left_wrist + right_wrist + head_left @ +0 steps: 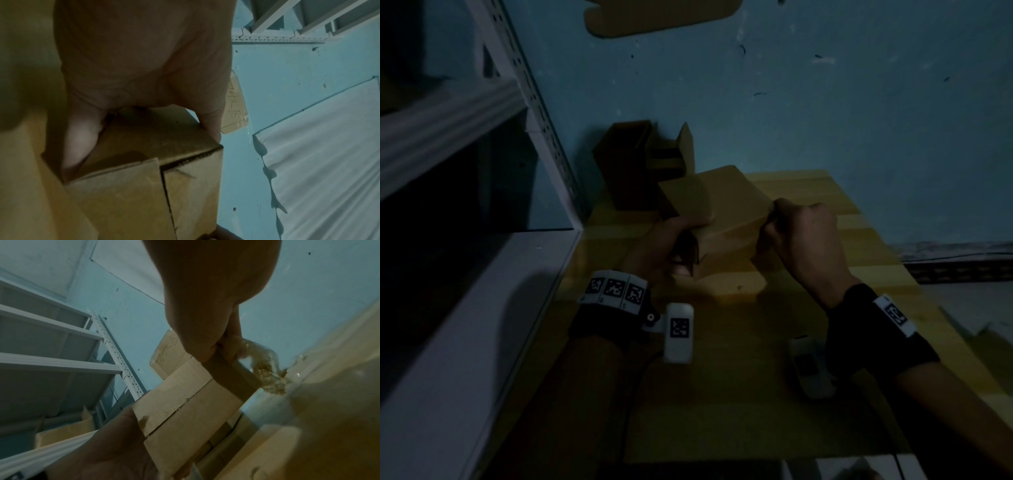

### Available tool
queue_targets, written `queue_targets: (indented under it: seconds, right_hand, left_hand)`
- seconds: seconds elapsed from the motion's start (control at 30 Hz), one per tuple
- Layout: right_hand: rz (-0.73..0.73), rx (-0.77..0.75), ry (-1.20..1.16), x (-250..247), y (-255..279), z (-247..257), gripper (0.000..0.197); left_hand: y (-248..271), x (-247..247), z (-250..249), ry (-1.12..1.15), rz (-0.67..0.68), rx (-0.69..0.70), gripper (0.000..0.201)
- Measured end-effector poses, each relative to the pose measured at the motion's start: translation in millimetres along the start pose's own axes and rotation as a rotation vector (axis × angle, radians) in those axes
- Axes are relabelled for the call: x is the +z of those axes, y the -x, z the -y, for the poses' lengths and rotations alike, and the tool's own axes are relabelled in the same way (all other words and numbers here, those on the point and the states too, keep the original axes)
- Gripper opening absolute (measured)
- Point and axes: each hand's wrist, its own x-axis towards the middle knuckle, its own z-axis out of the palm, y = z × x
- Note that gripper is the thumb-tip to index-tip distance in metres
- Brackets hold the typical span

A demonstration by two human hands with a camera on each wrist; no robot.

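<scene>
A small brown cardboard box (726,209) is held tilted above the wooden table (739,404). My left hand (681,243) grips its near left end, thumb on one side and fingers on the other. The left wrist view shows that hand (146,139) clamping the box (144,186) across its corner. My right hand (777,222) is at the box's right corner with curled fingers. In the right wrist view, my right hand (218,348) pinches a brown tape strip (232,378) that runs off the box (185,410) to a crumpled clear wad (267,369).
Two dark open boxes (626,164) stand at the table's back left against the blue wall. A white metal shelf rack (465,308) runs along the left. A cardboard sign (654,17) is stuck high on the wall. The scene is dim.
</scene>
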Motion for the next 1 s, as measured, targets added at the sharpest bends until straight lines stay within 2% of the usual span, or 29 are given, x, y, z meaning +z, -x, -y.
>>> queue_targets:
  seconds: [0.13,0.23,0.3,0.43,0.53,0.67,0.73,0.9,1.0]
  right_hand:
    - [-0.003,-0.015,0.004,-3.7,2.9,1.2,0.011]
    - [-0.022,-0.042,-0.040,-8.3,0.0,-5.1,0.024]
    - [-0.027,-0.020,-0.059,-11.1,-1.0,-4.8,0.020]
    - [-0.151,0.070,-0.095,-11.3,0.5,1.7,0.019]
    - [-0.227,0.039,-0.046,-13.6,2.1,1.1,0.028]
    - [-0.104,0.046,-0.006,-10.6,2.1,3.5,0.038]
    - [-0.069,0.061,-0.021,-6.3,2.6,3.9,0.035]
    - [-0.087,0.151,-0.179,-3.2,1.3,-2.1,0.022]
    - [-0.064,0.174,-0.199,-2.2,0.4,-4.6,0.020]
  left_hand:
    - [0.7,0.0,0.1,-0.022,0.016,0.002,0.026]
    - [2.9,-3.7,-0.4,-0.015,0.031,0.003,0.025]
    - [3.5,-6.3,-0.5,0.031,0.043,0.008,0.022]
    - [5.3,-8.4,-2.1,0.070,0.025,-0.033,0.031]
    - [5.6,-10.0,-3.3,0.106,0.037,-0.015,0.029]
    - [7.3,-6.7,-2.3,0.126,0.063,-0.003,0.024]
    - [7.2,-4.0,-0.8,0.102,0.054,-0.002,0.025]
    - [6.0,-7.3,-2.0,0.049,0.084,0.006,0.033]
    - [4.2,-10.7,-2.5,0.044,0.053,0.006,0.029]
